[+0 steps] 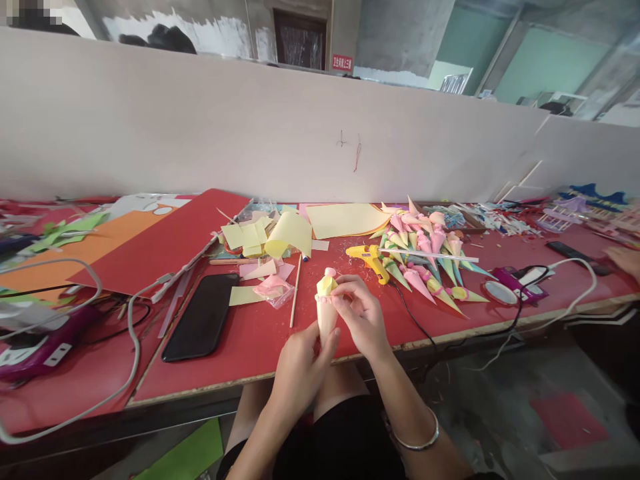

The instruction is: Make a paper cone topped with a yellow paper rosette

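Upright above the table's front edge is a cream paper cone (327,315), with a folded yellow piece and a small pink ball at its top. My left hand (303,360) is wrapped round the cone's lower part. At the cone's upper rim, the thumb and forefinger of my right hand (361,317) pinch together by the yellow piece; the exact bit between them is too small to make out. A yellow glue gun (371,260) lies just beyond my right hand, near a heap of pastel paper cones (425,250). To the left of the cone rests a thin wooden stick (296,293).
A black phone (203,317) lies left on the red table (240,363). Yellow paper scraps (247,235) and cream sheets (345,220) are farther back. Purple power strips (523,285) with loose cables sit at both sides. A pale partition (280,133) stands behind. Another person's hand (625,260) shows far right.
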Demonstrator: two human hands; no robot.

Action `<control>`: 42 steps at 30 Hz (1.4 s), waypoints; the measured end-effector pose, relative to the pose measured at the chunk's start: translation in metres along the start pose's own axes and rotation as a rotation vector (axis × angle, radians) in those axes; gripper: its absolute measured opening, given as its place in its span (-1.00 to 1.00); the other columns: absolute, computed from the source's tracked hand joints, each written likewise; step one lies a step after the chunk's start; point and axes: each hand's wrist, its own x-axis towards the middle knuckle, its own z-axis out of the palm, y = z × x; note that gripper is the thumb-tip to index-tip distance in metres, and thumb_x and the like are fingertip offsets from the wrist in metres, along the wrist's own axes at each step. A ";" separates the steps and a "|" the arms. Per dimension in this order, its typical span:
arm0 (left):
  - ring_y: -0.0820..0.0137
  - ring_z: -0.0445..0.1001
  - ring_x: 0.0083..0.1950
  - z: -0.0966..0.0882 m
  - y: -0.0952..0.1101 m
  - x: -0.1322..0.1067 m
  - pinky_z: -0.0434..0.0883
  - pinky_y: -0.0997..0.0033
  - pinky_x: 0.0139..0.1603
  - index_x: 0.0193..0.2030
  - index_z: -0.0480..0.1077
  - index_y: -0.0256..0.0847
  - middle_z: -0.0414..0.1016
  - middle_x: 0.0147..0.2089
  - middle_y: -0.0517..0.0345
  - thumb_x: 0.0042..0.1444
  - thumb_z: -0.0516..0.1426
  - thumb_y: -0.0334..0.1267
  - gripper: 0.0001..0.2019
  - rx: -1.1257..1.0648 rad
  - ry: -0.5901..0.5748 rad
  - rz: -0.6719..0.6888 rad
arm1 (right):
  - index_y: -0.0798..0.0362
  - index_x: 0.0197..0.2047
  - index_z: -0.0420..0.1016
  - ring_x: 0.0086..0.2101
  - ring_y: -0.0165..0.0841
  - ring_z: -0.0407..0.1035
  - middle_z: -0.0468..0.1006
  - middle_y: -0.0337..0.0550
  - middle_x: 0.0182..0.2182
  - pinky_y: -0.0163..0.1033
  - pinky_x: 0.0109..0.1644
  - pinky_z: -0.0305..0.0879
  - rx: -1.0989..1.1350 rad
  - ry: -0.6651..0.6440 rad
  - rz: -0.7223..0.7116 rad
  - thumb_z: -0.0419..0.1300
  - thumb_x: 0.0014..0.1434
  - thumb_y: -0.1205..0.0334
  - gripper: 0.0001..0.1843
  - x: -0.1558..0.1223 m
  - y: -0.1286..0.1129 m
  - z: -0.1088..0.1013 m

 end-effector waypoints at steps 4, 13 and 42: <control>0.57 0.06 -0.63 0.002 -0.005 0.006 0.03 0.57 -0.61 -0.64 0.10 -0.24 0.07 -0.67 0.33 0.05 -0.07 -0.04 -0.64 -0.208 -0.052 -0.011 | 0.03 -0.30 0.39 -0.17 -0.37 0.27 0.31 -0.14 -0.25 -0.25 -0.10 0.25 -0.044 0.030 -0.002 0.02 0.12 0.23 -0.85 0.001 0.004 0.000; 0.47 0.43 -0.45 0.002 -0.021 0.045 0.35 0.46 -0.34 -0.51 0.19 -0.24 0.44 -0.51 0.17 0.01 0.04 -0.16 -0.79 -1.181 0.190 -0.279 | 0.01 -0.28 0.38 -0.26 -0.37 0.28 0.34 -0.16 -0.32 -0.23 -0.15 0.25 -0.402 0.072 -0.145 0.07 0.08 0.31 -0.88 -0.010 0.020 0.000; 0.61 0.15 -0.60 0.016 -0.007 0.045 0.19 0.63 -0.54 -0.55 0.24 -0.25 0.18 -0.61 0.33 0.08 0.03 -0.20 -0.76 -1.615 0.356 -0.355 | 0.07 -0.33 0.46 -0.36 -0.38 0.40 0.51 -0.12 -0.40 -0.32 -0.24 0.30 -0.566 0.043 -0.190 0.06 0.12 0.30 -0.85 -0.027 0.053 0.020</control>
